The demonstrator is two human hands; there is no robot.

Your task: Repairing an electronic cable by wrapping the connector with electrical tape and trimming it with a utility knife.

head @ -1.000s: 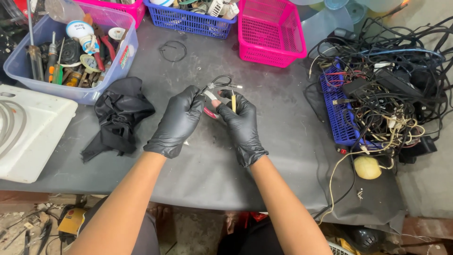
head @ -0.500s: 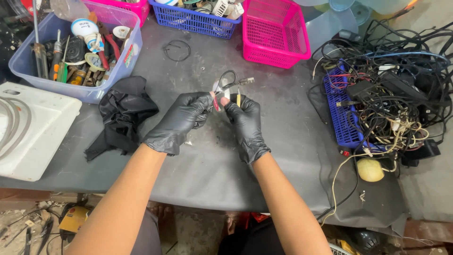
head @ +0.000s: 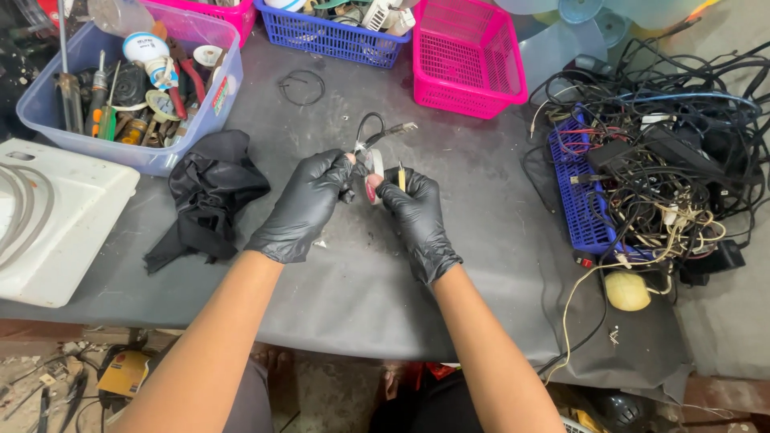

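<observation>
- The grey-covered table (head: 449,265) carries everything, with both hands working above its middle.
- At the far right, a large tangle of black cables (head: 666,160) spills over a blue tray (head: 573,200); a yellowish round object (head: 627,290) lies at its near edge.
- A white appliance panel (head: 56,224) sits at the left edge, well apart from the hands.
- At the back left, a clear tub of tools (head: 128,88) stands, and an empty pink basket (head: 469,60) is at the back centre.
- A crumpled black cloth (head: 204,196) lies just beside the left forearm.
- The left hand (head: 309,204), in a black glove, is closed, pinching the near end of the thin black wire (head: 370,136).
- The right hand (head: 417,212), also gloved, is clamped on a small hand tool (head: 372,186) with red and yellow handles; it looks like a cutter or stripper, though the head is mostly hidden between the fingers.
- The wire loops up from between the hands and ends in a small connector (head: 401,128) resting near the table behind them.
- To do this well, I judge the wire should be held taut and close to the tool's head, the squeeze kept light so only the outer layer gives, and the gloved fingertips kept clear of the tool's cutting edge.
</observation>
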